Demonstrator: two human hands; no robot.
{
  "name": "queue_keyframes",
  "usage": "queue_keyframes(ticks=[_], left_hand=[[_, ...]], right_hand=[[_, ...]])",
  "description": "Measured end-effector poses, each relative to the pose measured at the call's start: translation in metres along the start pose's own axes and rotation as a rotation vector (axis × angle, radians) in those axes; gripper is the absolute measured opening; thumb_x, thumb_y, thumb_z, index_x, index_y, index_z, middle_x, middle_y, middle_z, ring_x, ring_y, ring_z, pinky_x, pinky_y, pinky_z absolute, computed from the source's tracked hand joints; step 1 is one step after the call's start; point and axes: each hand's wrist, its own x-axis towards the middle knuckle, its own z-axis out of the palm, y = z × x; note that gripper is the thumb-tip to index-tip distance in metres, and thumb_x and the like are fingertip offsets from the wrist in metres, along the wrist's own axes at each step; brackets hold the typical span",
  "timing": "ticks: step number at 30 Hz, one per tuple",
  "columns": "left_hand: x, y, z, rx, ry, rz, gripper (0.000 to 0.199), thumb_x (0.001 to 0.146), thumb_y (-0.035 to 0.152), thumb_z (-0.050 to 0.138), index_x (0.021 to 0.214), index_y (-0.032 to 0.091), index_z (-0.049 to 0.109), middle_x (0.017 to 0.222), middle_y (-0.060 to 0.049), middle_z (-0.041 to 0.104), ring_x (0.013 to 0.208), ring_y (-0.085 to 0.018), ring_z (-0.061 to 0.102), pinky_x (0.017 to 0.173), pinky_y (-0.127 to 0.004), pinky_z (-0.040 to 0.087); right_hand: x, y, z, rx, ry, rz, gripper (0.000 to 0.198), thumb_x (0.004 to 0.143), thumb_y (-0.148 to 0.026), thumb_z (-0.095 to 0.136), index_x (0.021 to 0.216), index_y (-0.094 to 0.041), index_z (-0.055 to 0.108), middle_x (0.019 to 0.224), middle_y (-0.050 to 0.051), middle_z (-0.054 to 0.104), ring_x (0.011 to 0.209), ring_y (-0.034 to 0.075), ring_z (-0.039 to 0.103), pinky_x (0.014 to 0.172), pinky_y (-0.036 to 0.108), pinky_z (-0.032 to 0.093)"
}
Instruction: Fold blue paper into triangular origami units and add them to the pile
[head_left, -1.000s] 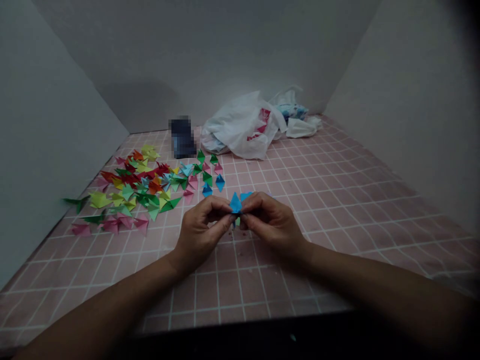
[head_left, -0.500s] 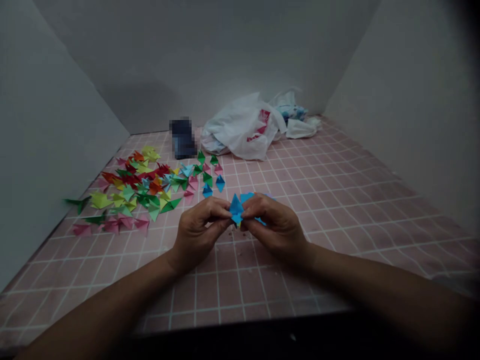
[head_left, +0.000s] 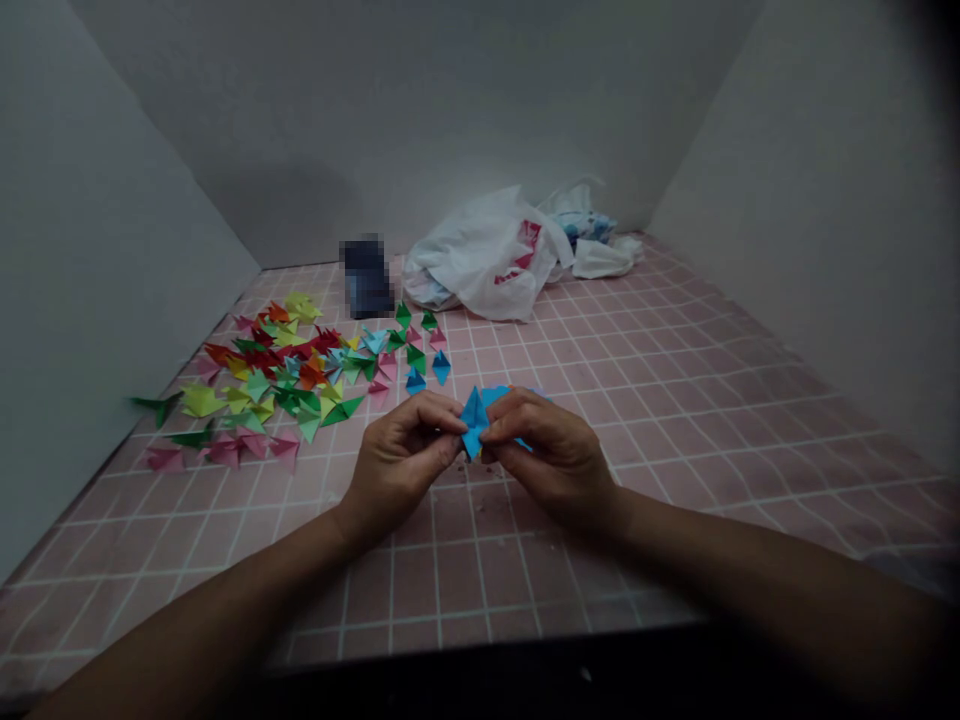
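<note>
Taking the work as the clock's centre, I see the left hand (head_left: 397, 450) and right hand (head_left: 559, 450) each in a closed thumb-and-finger pinch, gripping opposite sides of a small blue folded paper (head_left: 474, 420), a point towards twelve; the two-sided hold probably steadies its creases. More blue paper (head_left: 493, 395) shows past the right knuckles at one, partly hidden, perhaps there for easy reach. On the checked counter (head_left: 675, 400), a colourful heap of folded pieces (head_left: 255, 385) spreads around ten, seemingly leaving the middle free. Farther, a blurred dark object (head_left: 367, 285) stands towards eleven; a white bag (head_left: 472, 245) slumps at twelve, presumably out of the way.
</note>
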Motion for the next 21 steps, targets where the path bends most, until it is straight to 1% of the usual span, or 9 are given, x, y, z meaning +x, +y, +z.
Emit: queue_keyframes(ticks=[5,9,11,14,16,18,20,21], left_hand=[[-0.0025,-0.0045,-0.0002,-0.116,-0.005,-0.131,0.010,0.080,0.013,0.071,0.073,0.021,0.068,0.089,-0.003,0.068,0.084,-0.015,0.064,0.077,-0.028,0.053],[-0.0057,-0.0079,-0.0012,-0.203,-0.014,-0.273,0.003,0.083,0.020,0.069,0.085,0.020,0.067,0.093,-0.004,0.066,0.086,-0.017,0.063,0.078,-0.030,0.054],[-0.0063,-0.0083,-0.0006,-0.242,-0.030,-0.326,0.007,0.085,0.025,0.068,0.090,0.020,0.065,0.092,-0.004,0.065,0.083,-0.017,0.063,0.075,-0.030,0.053],[-0.0052,-0.0076,0.0020,-0.243,-0.008,-0.347,0.014,0.082,0.025,0.074,0.086,0.019,0.062,0.083,-0.001,0.062,0.074,-0.013,0.061,0.069,-0.026,0.052],[-0.0036,-0.0069,0.0039,-0.246,0.021,-0.348,0.018,0.078,0.021,0.077,0.084,0.019,0.060,0.079,0.002,0.061,0.070,-0.011,0.060,0.067,-0.025,0.052],[-0.0022,-0.0063,0.0054,-0.262,0.036,-0.349,0.019,0.076,0.018,0.076,0.084,0.019,0.059,0.080,0.002,0.061,0.070,-0.010,0.061,0.067,-0.024,0.052],[-0.0014,-0.0056,0.0063,-0.264,0.032,-0.345,0.020,0.076,0.017,0.076,0.085,0.019,0.058,0.081,0.003,0.061,0.070,-0.010,0.061,0.066,-0.023,0.053],[-0.0013,-0.0053,0.0066,-0.258,0.020,-0.346,0.019,0.076,0.016,0.075,0.085,0.019,0.058,0.082,0.002,0.062,0.070,-0.010,0.062,0.066,-0.023,0.053]], right_hand=[[0.0002,0.0023,-0.0016,-0.066,-0.019,-0.021,0.022,0.087,-0.002,0.061,0.085,-0.023,0.063,0.080,0.000,0.063,0.075,0.015,0.063,0.068,0.031,0.052],[0.0010,0.0037,-0.0024,-0.146,-0.021,-0.033,0.020,0.087,-0.003,0.058,0.085,-0.023,0.062,0.082,0.001,0.063,0.076,0.015,0.063,0.068,0.030,0.052],[0.0019,0.0046,-0.0023,-0.168,-0.033,-0.039,0.019,0.087,-0.004,0.057,0.085,-0.023,0.062,0.082,0.002,0.063,0.076,0.016,0.062,0.067,0.030,0.051],[0.0029,0.0057,-0.0014,-0.157,-0.087,-0.023,0.020,0.088,-0.004,0.056,0.082,-0.022,0.061,0.079,0.001,0.062,0.075,0.016,0.061,0.068,0.031,0.050],[0.0029,0.0056,-0.0005,-0.065,-0.100,0.068,0.017,0.089,-0.006,0.055,0.085,-0.022,0.061,0.078,0.001,0.062,0.073,0.015,0.061,0.068,0.030,0.050],[0.0029,0.0050,0.0002,0.089,-0.073,0.224,0.011,0.091,-0.011,0.057,0.091,-0.022,0.059,0.081,0.000,0.061,0.070,0.013,0.061,0.065,0.029,0.051],[0.0033,0.0045,0.0004,0.226,-0.033,0.386,0.004,0.092,-0.020,0.059,0.095,-0.021,0.057,0.081,-0.001,0.060,0.065,0.011,0.061,0.059,0.026,0.051],[0.0038,0.0044,0.0003,0.274,-0.022,0.451,0.007,0.092,-0.025,0.061,0.094,-0.021,0.056,0.080,-0.002,0.059,0.063,0.011,0.060,0.057,0.025,0.050]])
